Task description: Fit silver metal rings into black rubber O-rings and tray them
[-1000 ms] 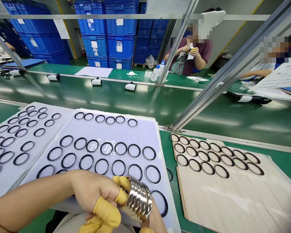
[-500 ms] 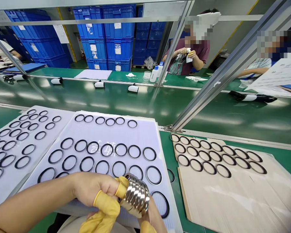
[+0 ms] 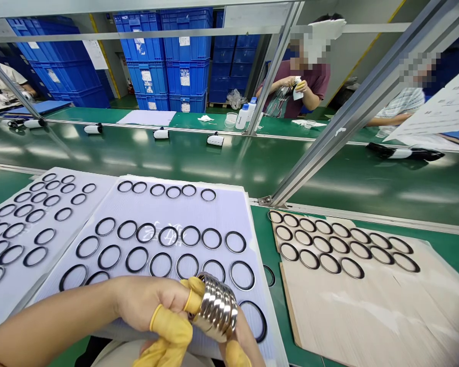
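Note:
A stack of shiny metal rings [image 3: 217, 308] is held in front of me, low over the middle sheet. My left hand [image 3: 162, 308], with yellow finger covers, reaches in from the left and grips the stack's near-left end. My right hand [image 3: 241, 340] is at the stack's right and underside, curled against it; its fingers are partly hidden by the rings, and a yellow cover shows at the bottom. Black-edged rings [image 3: 187, 266] lie in rows on the white sheet [image 3: 176, 209] beneath and beyond my hands.
More rings lie on the left sheet [image 3: 72, 224] and on the tan board [image 3: 352, 316] at right. Past the metal frame post [image 3: 329, 140] runs a green conveyor [image 3: 137, 158] carrying white-and-black parts [image 3: 215, 139]. Co-workers sit opposite, with blue crates [image 3: 185, 56] behind.
The white-and-black parts have shifted right along the conveyor. My hands and the ring stack have moved very slightly right, with the grip unchanged.

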Demonstrator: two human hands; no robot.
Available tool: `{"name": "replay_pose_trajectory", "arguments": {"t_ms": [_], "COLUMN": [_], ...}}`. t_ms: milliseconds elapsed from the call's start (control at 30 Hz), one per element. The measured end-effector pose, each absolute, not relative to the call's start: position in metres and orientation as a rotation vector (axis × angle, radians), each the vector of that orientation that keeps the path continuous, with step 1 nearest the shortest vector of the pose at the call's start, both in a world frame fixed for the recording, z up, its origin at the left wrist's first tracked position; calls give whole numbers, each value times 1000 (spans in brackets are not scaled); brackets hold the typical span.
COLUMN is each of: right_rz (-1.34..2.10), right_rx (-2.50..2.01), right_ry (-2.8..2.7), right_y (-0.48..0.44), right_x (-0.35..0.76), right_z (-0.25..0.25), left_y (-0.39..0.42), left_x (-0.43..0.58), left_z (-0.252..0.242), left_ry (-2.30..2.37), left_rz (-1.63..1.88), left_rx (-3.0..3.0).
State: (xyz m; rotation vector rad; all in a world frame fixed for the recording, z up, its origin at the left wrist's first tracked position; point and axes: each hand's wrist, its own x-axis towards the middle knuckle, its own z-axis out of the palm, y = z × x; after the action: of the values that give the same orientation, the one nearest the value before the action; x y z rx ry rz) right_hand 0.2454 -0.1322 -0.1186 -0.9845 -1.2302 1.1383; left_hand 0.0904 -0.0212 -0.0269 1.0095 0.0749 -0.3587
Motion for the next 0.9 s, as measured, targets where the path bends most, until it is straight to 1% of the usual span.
{"name": "replay_pose_trajectory", "arguments": {"t_ms": [167, 333, 400, 567, 700, 800, 900], "right_rz": [1188, 1398, 1417, 1252, 1263, 1205, 1167], "right_rx": [-980, -946, -937, -964, -930, -995, -1068], "right_ry": [-1111, -960, -903, -827, -831, -711, -770], "right_y": [-154, -165, -165, -160, -161, -164, -163], "right_x": [246, 247, 247, 245, 241, 237, 237], "right_z": [-97, -79, -73, -67, -65, -59, -53], "left_y": [-26, -32, -34, -38, -41, -44, -47], "left_x": [90, 90, 90, 94, 98, 98, 98], "left_z": [-31, -33, -31, -20, -17, -15, -11], "left_ry": [74, 162, 213, 264, 301, 325, 367], "left_rz": [-368, -353, -337, -318, -289, -266, -253], "left_rx": [981, 1035, 1092, 1272, 1348, 1356, 1472]}}
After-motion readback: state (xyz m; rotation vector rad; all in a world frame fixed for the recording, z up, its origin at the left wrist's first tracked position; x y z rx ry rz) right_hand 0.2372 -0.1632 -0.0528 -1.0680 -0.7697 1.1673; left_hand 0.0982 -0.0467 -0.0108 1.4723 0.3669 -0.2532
